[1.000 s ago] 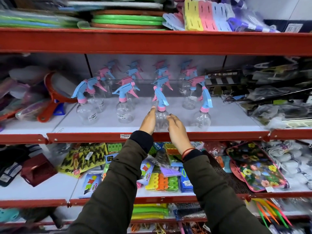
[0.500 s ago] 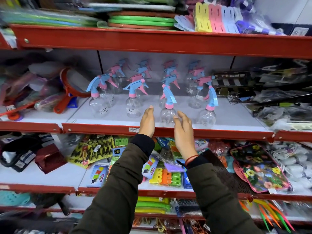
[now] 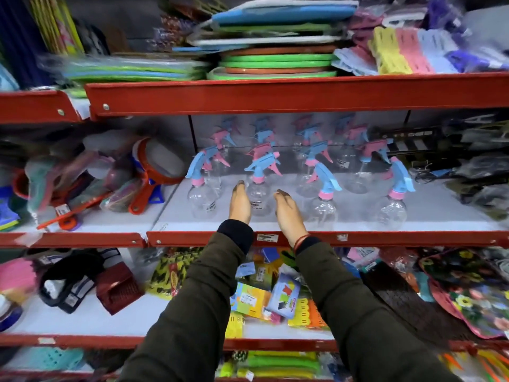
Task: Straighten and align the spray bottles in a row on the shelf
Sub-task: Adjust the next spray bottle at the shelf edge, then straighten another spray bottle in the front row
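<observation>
Reaching up to the white shelf with the red front lip (image 3: 385,238), the person held both hands on either side of one clear plastic spray bottle with a blue trigger head and pink collar (image 3: 259,193), second from the left in the front row. The left hand (image 3: 239,204) stood just beside the bottle's left flank and the right hand (image 3: 287,215) just beside its right, palms turned inward, fingers stretched out straight and together; neither was curled round the bottle, and whether the palms actually touched the plastic could not be made out. The step in hand looked to be squaring this bottle with its neighbours. Done well, that would mean pressing lightly and evenly low on the round body, since an empty bottle is light and top-heavy, then sliding it to the same line as the others, turning the nozzle to match, and keeping the wrists clear of the bottle to the right (image 3: 322,208). Four bottles stood in the front row: this one, a far-left bottle (image 3: 202,199), the one to the right, and a far-right bottle (image 3: 391,212), the right pair nearer the lip. Behind them stood roughly four more, and a mirrored back panel repeated them, so the exact count stayed uncertain.
</observation>
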The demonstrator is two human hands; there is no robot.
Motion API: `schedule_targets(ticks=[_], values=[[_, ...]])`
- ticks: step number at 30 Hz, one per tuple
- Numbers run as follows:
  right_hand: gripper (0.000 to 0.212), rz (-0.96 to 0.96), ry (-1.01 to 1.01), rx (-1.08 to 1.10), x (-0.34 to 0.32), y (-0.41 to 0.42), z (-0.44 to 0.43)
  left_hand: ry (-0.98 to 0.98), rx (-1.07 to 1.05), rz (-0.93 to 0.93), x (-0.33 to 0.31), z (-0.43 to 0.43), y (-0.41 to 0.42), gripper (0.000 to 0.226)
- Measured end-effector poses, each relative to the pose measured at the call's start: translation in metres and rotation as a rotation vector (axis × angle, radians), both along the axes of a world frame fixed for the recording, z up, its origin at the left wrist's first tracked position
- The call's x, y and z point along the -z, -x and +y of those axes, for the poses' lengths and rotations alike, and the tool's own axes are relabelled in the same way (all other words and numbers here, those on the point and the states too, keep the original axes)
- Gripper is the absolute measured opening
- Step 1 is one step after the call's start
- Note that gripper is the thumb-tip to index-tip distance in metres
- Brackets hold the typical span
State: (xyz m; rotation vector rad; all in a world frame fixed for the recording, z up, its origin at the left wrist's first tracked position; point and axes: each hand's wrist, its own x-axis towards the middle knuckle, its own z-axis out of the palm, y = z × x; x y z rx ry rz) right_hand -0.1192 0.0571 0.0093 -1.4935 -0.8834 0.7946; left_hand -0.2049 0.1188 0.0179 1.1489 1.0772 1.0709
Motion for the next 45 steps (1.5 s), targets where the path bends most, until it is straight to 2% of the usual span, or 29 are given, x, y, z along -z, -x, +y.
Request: schedule_targets(ticks=[2, 4, 6, 8, 10, 12, 13, 17, 22, 24, 26, 28, 30, 35, 41, 45], values=[[0.041, -0.004, 0.016, 0.013, -0.002, 0.004, 0.013, 0.040, 0.064, -0.024, -0.001, 0.010, 0.000, 0.065], [0.039, -0.008, 0.018, 0.020, -0.002, 0.010, 0.020, 0.070, 0.107, -0.039, 0.032, 0.050, -0.009, 0.092], [0.038, -0.007, 0.017, 0.033, -0.001, 0.014, 0.022, 0.078, 0.137, -0.011, 0.057, 0.075, -0.013, 0.104], [0.038, -0.012, 0.019, 0.038, 0.001, 0.016, 0.021, 0.070, 0.172, 0.039, 0.037, 0.053, -0.001, 0.090], [0.038, -0.001, 0.028, 0.035, 0.003, 0.018, 0.018, 0.053, 0.187, 0.014, 0.007, 0.014, 0.014, 0.062], [0.038, -0.004, 0.028, 0.035, 0.005, 0.021, 0.012, 0.035, 0.203, -0.002, 0.005, 0.003, 0.021, 0.050], [0.038, -0.028, 0.035, 0.026, 0.005, 0.023, 0.008, 0.026, 0.200, -0.011, 0.009, 0.000, 0.024, 0.052], [0.040, -0.087, 0.030, 0.038, 0.011, 0.029, -0.005, -0.016, 0.203, 0.008, 0.027, -0.001, 0.024, 0.083], [0.041, -0.060, 0.000, 0.059, 0.010, 0.039, -0.018, -0.053, 0.236, 0.046, 0.029, -0.009, 0.027, 0.096], [0.041, -0.063, -0.013, 0.089, 0.009, 0.042, -0.023, -0.040, 0.230, 0.041, 0.016, -0.023, 0.034, 0.088], [0.042, -0.093, -0.048, 0.135, 0.010, 0.043, -0.031, -0.055, 0.197, 0.033, 0.003, -0.038, 0.044, 0.064], [0.040, -0.121, -0.096, 0.165, 0.013, 0.048, -0.040, -0.082, 0.160, 0.036, 0.006, -0.041, 0.052, 0.053], [0.041, -0.096, -0.141, 0.158, 0.015, 0.056, -0.045, -0.110, 0.146, 0.046, 0.013, -0.040, 0.059, 0.053], [0.062, -0.013, -0.152, 0.081, 0.014, 0.097, -0.038, -0.144, 0.054, 0.039, 0.014, -0.039, 0.086, 0.051], [0.047, -0.055, -0.092, -0.040, 0.007, 0.138, 0.007, -0.185, -0.054, 0.090, 0.009, -0.008, 0.123, 0.055], [0.051, -0.073, -0.030, -0.037, 0.002, 0.147, 0.046, -0.137, -0.071, 0.097, 0.004, 0.032, 0.138, 0.057]])
